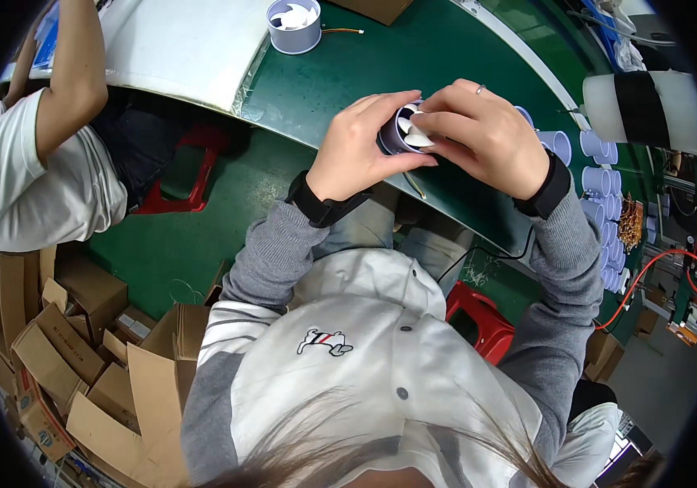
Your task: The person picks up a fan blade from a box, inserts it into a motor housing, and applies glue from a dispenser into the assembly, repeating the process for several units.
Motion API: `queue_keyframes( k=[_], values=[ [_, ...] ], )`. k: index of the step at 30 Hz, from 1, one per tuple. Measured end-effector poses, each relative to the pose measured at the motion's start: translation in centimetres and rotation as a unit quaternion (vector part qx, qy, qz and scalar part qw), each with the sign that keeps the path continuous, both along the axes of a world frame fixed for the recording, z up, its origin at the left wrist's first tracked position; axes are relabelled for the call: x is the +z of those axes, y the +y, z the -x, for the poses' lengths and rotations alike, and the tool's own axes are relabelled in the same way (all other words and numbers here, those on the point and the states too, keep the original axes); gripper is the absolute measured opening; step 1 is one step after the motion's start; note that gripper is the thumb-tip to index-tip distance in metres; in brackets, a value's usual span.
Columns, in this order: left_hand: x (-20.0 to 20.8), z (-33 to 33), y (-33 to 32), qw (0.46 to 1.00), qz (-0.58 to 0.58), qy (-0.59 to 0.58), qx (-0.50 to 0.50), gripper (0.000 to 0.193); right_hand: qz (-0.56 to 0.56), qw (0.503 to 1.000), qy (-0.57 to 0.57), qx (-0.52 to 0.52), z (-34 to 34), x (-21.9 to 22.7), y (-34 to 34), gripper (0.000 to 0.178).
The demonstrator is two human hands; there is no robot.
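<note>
My left hand [355, 145] is wrapped round a small purple-grey cylindrical fan housing [390, 137], held tilted at the near edge of the green bench. Inside its opening sit white fan blades [418, 140]. My right hand [490, 134] is closed, its thumb and fingertips pinching at the blades; part of the contact is hidden by the fingers. A thin wire [415, 185] shows below the housing. Further off on the bench stands another fan housing [293, 41] with white blades in it and a coloured wire [343, 31] running out to its right.
Several purple-grey housings [600, 180] stand in rows at the right, beside a heap of orange-brown small parts [630, 221]. A white roll with a black band [647, 110] juts in above them. At the left a person [56, 163] works by a white surface [178, 53]. Cardboard boxes [88, 358] pile up lower left.
</note>
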State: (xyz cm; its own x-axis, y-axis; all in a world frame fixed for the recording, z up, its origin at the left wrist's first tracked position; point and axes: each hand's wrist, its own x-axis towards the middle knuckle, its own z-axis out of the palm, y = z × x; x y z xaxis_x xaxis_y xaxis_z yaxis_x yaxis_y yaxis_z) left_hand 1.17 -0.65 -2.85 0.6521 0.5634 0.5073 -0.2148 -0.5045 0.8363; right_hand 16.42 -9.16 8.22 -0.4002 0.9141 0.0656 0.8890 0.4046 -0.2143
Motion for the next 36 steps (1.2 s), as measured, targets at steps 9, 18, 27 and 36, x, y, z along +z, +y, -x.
queue_keyframes(
  k=[9, 18, 27, 36],
  values=[
    [-0.6, -0.2, 0.1, 1.0, -0.006, -0.014, 0.018, 0.061, -0.076, 0.993, -0.026, -0.085, 2.4, -2.8, -3.3, 0.049],
    [-0.7, -0.1, 0.0, 1.0, 0.013, -0.009, 0.013, 0.06, -0.084, 0.984, -0.034, -0.154, 3.0, -3.2, -3.5, 0.047],
    [-0.1, 0.1, 0.1, 1.0, 0.009, 0.005, 0.019, 0.06, -0.083, 0.987, -0.042, -0.134, 2.8, -1.4, -1.6, 0.033],
    [1.2, 0.5, 0.3, 0.977, -0.108, 0.098, 0.157, 0.064, -0.134, 0.968, -0.056, -0.206, 6.0, -3.0, -5.6, 0.041]
  ],
)
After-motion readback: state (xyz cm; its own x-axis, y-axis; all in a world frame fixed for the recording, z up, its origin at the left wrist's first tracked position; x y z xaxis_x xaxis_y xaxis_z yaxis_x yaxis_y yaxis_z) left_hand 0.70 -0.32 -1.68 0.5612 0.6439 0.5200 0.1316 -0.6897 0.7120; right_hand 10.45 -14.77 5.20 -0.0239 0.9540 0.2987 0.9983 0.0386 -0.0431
